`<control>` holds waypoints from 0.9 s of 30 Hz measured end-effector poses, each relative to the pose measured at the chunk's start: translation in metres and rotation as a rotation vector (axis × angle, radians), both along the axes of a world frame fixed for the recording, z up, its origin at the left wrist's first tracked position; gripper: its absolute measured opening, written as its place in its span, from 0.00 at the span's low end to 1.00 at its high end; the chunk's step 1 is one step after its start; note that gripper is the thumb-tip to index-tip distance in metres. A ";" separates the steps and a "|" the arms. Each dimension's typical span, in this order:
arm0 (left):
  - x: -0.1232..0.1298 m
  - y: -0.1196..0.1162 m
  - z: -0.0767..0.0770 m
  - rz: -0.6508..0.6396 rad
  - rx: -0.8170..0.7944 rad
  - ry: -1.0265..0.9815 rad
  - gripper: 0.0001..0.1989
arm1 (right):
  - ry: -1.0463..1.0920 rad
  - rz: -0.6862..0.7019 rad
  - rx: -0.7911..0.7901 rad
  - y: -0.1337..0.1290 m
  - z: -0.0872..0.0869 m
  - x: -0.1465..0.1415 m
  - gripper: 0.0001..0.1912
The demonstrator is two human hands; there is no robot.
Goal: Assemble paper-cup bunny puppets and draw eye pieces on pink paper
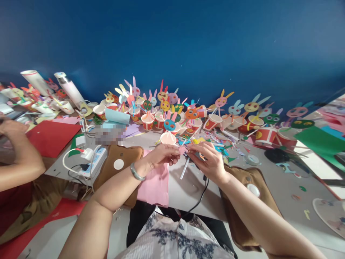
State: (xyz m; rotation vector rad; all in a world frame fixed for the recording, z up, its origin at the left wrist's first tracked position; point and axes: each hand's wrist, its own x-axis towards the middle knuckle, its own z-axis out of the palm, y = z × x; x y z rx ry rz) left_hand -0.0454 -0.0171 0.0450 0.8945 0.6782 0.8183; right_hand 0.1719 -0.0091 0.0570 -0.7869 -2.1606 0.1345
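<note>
My left hand pinches a small pink paper piece between thumb and fingertips, above the near part of the table. My right hand meets it from the right, fingers closed at the edge of the piece. Something thin shows at its fingertips, too small to name. Below the hands a white stick slants down, its upper end hidden. Pink paper lies under my left wrist. Just beyond the hands stands a paper cup with a blue paper rabbit head above it.
Rows of red-and-white paper cups with paper rabbits line the blue wall. Paper scraps litter the right. Two brown cushions flank my arms. A power strip with cables lies left, by red paper. Another person's arm is far left.
</note>
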 end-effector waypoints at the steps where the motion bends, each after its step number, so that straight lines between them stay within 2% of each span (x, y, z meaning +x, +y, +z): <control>1: 0.000 0.000 0.000 -0.020 -0.007 -0.006 0.17 | 0.002 0.022 0.032 0.002 0.001 -0.002 0.08; 6: -0.002 -0.003 0.000 -0.074 -0.046 0.000 0.18 | -0.013 0.199 0.166 0.007 0.004 -0.005 0.09; 11: 0.001 -0.004 0.003 -0.136 -0.041 0.041 0.21 | -0.045 0.237 0.097 0.006 0.008 -0.004 0.06; 14: 0.001 -0.005 0.002 -0.179 0.030 0.103 0.22 | -0.057 0.245 0.040 0.002 0.011 -0.002 0.05; 16: -0.004 -0.004 0.002 -0.171 0.170 0.190 0.21 | -0.041 0.239 0.027 -0.001 0.013 0.000 0.05; 18: -0.015 0.000 0.006 -0.067 0.380 0.327 0.20 | -0.017 0.200 0.013 -0.005 0.013 0.003 0.05; 19: -0.023 0.002 0.009 0.037 0.482 0.415 0.19 | -0.006 0.172 -0.004 -0.006 0.013 0.005 0.04; 22: -0.051 0.014 0.017 0.501 0.682 0.669 0.14 | 0.008 0.100 -0.075 -0.008 0.011 0.009 0.03; 23: -0.059 0.018 0.018 0.582 0.692 0.772 0.12 | 0.007 0.092 -0.091 -0.007 0.010 0.009 0.03; 24: -0.066 0.023 0.018 0.616 0.690 0.881 0.10 | 0.006 0.091 -0.103 -0.007 0.009 0.008 0.03; 25: -0.071 0.027 0.015 0.598 0.672 0.978 0.11 | 0.007 0.097 -0.108 -0.006 0.008 0.007 0.03; 27: -0.077 0.034 0.007 0.486 0.635 1.096 0.17 | 0.015 0.120 -0.107 -0.004 0.007 0.002 0.03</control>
